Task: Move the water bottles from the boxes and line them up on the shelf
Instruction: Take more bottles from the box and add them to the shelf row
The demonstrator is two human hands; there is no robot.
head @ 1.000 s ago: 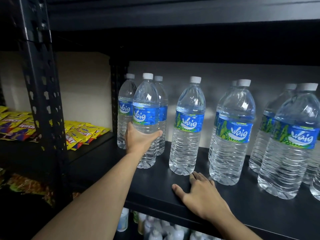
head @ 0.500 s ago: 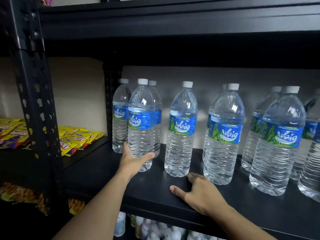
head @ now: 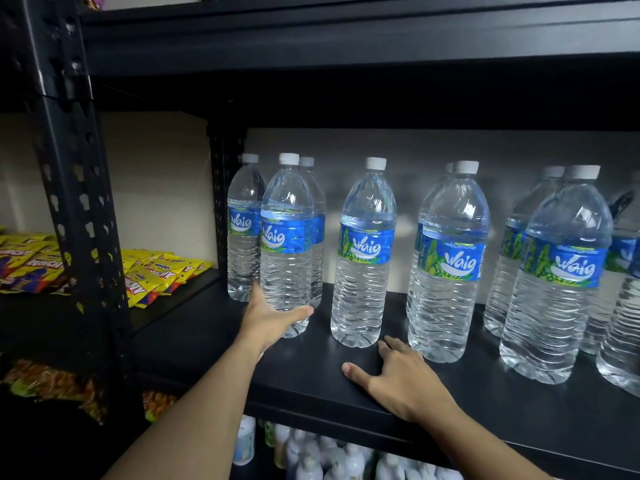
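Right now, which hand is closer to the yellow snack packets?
Left. The left hand grips a bottle just right of the snack packets; the right hand rests on the shelf farther right.

The scene is dim, and the black shelf (head: pixel 311 375) swallows most light. Illumination reaches from the front, putting soft glints on the water bottles (head: pixel 363 251) and brightening the pale wall (head: pixel 415 147) behind them. The upper racking (head: pixel 346 36) sinks into shadow. Wide-angle distortion leans the right-edge bottles outward. The tier below (head: pixel 329 455) looks soft, perhaps defocused.

Head view faces the black shelf (head: pixel 346 382) closely, angled slightly downward.
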